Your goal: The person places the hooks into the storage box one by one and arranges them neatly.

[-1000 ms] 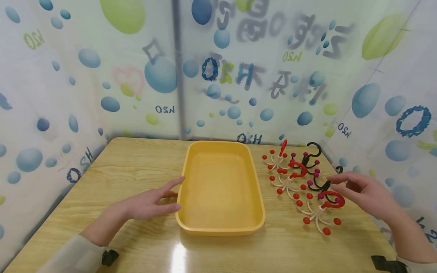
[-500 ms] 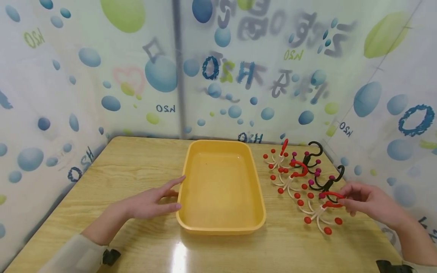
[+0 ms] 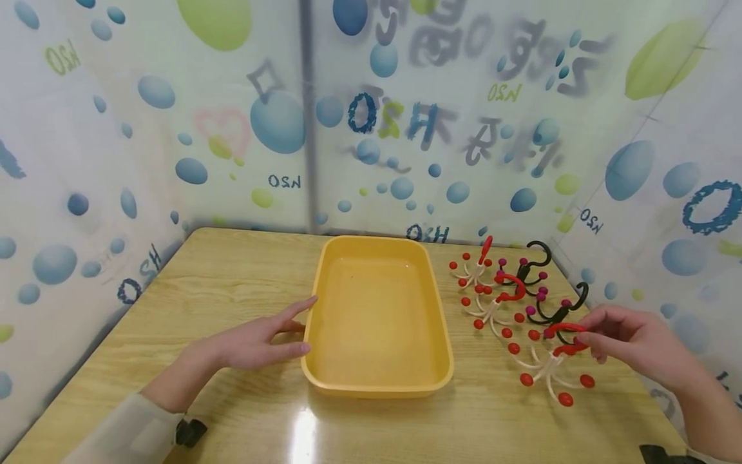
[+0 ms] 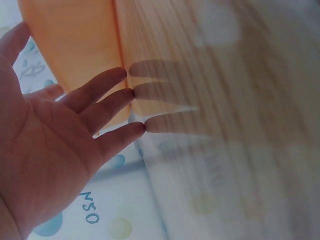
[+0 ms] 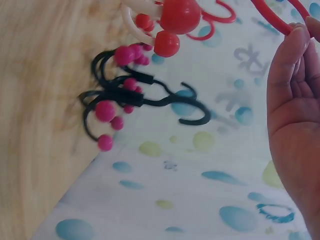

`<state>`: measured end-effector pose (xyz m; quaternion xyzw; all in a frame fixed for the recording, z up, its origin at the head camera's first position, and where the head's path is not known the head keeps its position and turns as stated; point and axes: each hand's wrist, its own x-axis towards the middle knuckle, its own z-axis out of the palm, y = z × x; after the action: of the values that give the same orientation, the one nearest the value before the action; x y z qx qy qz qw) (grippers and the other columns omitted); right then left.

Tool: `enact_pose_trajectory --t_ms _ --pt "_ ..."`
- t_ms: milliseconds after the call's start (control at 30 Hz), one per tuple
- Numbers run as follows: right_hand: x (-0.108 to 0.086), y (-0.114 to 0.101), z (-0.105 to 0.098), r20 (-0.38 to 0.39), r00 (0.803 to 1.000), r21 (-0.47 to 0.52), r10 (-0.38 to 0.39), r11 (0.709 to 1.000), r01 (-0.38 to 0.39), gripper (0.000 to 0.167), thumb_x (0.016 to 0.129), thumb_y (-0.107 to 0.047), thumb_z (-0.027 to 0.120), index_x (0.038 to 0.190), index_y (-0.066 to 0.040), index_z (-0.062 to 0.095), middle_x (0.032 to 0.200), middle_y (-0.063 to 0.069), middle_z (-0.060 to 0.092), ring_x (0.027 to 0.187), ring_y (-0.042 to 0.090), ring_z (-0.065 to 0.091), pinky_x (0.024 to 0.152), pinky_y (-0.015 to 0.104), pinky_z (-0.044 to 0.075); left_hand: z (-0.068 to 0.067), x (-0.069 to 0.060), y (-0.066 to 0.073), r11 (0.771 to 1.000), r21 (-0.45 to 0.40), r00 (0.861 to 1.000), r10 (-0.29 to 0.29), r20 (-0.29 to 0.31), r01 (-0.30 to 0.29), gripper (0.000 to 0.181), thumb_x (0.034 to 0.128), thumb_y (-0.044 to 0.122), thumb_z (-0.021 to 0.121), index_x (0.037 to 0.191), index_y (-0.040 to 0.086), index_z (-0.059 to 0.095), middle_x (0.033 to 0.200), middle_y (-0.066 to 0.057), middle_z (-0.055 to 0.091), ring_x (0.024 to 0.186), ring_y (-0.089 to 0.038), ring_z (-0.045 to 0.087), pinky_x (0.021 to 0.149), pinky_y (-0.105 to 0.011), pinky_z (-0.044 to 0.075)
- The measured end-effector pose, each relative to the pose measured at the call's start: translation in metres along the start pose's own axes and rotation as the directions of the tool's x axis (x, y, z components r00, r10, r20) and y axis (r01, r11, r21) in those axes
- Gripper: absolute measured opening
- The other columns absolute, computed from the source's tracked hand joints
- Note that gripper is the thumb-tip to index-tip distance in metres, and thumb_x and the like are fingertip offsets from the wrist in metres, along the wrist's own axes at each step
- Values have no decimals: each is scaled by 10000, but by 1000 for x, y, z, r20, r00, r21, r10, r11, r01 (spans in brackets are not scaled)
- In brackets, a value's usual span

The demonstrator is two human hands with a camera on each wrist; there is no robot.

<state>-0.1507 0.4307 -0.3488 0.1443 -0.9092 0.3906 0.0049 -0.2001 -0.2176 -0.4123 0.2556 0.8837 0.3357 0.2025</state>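
In the head view a yellow tray [image 3: 379, 322] lies on the table. The left hand [image 3: 261, 341] touches its left rim with spread, straight fingers; the left wrist view shows that hand [image 4: 55, 130] palm-on beside the tray [image 4: 75, 40]. At the right, the right hand [image 3: 643, 345] pinches the red hook of the nearest red-and-white rack [image 3: 547, 368] between thumb and fingers. The right wrist view shows this hand [image 5: 297, 95] gripping the red hook [image 5: 272, 15]. A black rack with magenta balls [image 3: 559, 314] is just behind it.
Farther back on the right stand two more red-and-white racks [image 3: 491, 309] [image 3: 476, 274] and another black one [image 3: 523, 270]. A patterned curtain [image 3: 371, 129] closes off the table's back and sides.
The right hand has come down from above the black rack to the nearest red hook and taken hold of it. That rack has shifted slightly. The left hand stays at the tray.
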Motion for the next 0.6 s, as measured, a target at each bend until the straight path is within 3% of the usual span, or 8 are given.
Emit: enact_pose_trajectory --t_ms 133,300,467,600 --pt "1 -21 6 -13 997 4 -82 997 82 150 1067 39 657 1146 -73 720 790 27 691 679 217 654 572 322 538 -1 0 0 999 32 1000 27 -14 -26 867 1110 541 602 1785 305 112 1586 -164 620 1509 -442 541 1236 -728 378" --pt "12 -56 17 -54 993 -29 -109 994 107 170 1057 -3 697 1182 -115 722 846 -20 725 711 175 683 580 289 552 -1 -1 1 999 31 999 39 -15 -39 922 1088 539 648 1787 307 94 1600 -184 604 1522 -474 515 1230 -757 360" --pt "34 -97 34 -120 978 -22 -169 986 168 172 1040 -24 733 1177 -129 743 884 -60 769 698 132 703 552 266 544 -1 -3 2 999 3 999 34 7 -35 970 1071 536 681 1785 334 56 1609 -202 590 1524 -484 508 1229 -770 351" --pt "62 -129 50 -130 965 1 -228 973 230 126 1046 -60 742 1168 -90 749 836 -20 747 701 139 692 604 238 577 0 -4 1 1000 -19 1000 23 21 -23 974 1072 536 677 1783 353 37 1619 -211 576 1525 -486 505 1229 -772 347"
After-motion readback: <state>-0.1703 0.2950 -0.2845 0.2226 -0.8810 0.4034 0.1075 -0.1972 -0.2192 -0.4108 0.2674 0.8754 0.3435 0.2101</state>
